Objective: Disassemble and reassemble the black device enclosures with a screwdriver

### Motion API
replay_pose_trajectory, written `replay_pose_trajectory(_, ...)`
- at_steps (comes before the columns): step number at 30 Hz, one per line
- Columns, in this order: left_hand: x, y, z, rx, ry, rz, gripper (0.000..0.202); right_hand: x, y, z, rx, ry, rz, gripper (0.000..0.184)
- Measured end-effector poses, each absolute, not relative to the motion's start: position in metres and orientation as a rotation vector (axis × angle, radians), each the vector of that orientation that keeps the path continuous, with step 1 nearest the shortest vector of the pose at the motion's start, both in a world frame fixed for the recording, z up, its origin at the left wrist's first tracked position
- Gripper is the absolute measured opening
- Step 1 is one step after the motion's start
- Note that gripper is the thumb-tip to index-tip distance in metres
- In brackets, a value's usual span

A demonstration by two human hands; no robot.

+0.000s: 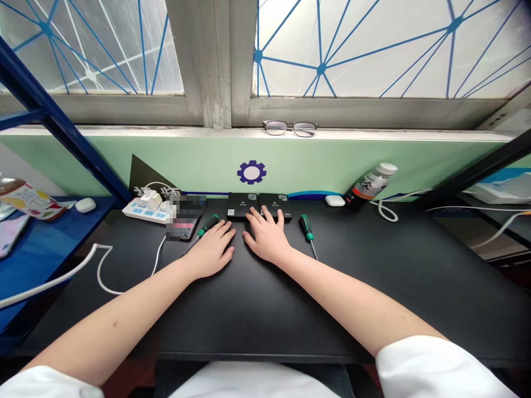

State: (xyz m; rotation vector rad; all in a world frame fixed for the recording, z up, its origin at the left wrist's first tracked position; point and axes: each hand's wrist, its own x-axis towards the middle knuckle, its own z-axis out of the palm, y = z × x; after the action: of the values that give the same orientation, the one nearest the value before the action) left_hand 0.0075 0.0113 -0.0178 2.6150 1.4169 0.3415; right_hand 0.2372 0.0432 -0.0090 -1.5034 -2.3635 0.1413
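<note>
While both hands lie flat and open on the desk (373, 265), gripping nothing, the right hand (267, 239) touches the right black box (274, 202); the left hand (211, 250) rests beside a green-handled screwdriver (208, 225). Judged pre-grasp: lifting either needs closed fingers.

The gear (251, 172) is dark blue with a white middle. The wall (415, 160) around the gear is pale green. Above the gear, the window (352, 50) is white with thin blue lines that cross like a web. Below the gear, the left box (241, 205), the right box (274, 205) and the table (373, 287) are all black. The left screwdriver (208, 224) and the right screwdriver (306, 226) sit lower down, one each side of the gear — both handles are green and black. Far right of the gear, the bottle (370, 185) has a white cap and a black label. Far left of the gear, the shelf (41, 243) is blue.
</note>
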Motion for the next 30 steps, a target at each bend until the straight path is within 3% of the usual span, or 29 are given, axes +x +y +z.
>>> replay_pose_trajectory(10, 0.009, 0.011, -0.018, 2.647, 1.429, 0.322, 0.055, 0.236, 0.041, -0.004, -1.598, -2.352, 0.12, 0.051)
replay_pose_trajectory(18, 0.008, 0.011, -0.015, 2.65, 1.414, 0.297, 0.056, 0.238, 0.048, -0.003, -1.888, -2.315, 0.023, 0.079)
replay_pose_trajectory(26, 0.007, 0.011, -0.018, 2.631, 1.417, 0.352, 0.055, 0.241, 0.031, 0.019, -1.754, -2.401, -0.285, 0.055)
replay_pose_trajectory(30, 0.008, 0.011, -0.018, 2.639, 1.432, 0.342, 0.054, 0.248, 0.036, 0.035, -1.797, -2.325, -0.263, 0.059)
